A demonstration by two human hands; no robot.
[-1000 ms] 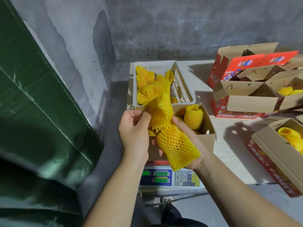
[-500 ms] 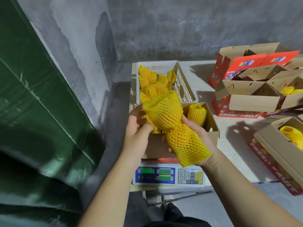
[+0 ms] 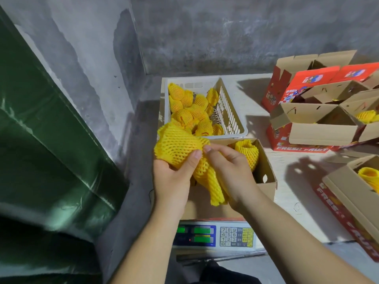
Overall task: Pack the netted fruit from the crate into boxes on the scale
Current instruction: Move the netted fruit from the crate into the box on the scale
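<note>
1. Head view: the left hand [image 3: 174,177] grips a yellow foam-netted fruit [image 3: 180,145], thumb curled over the netting.
2. Right hand [image 3: 229,171] pinches the net's loose tail [image 3: 215,189] beside it.
3. Both are above the open cardboard box [image 3: 264,177] on the digital scale [image 3: 215,235].
4. White plastic crate [image 3: 229,111] behind the box holds more netted fruit.

We found the box [image 3: 264,179] on the scale [image 3: 215,235], the crate [image 3: 231,119] directly behind it (touching), further boxes [image 3: 320,130] to the right.
</note>
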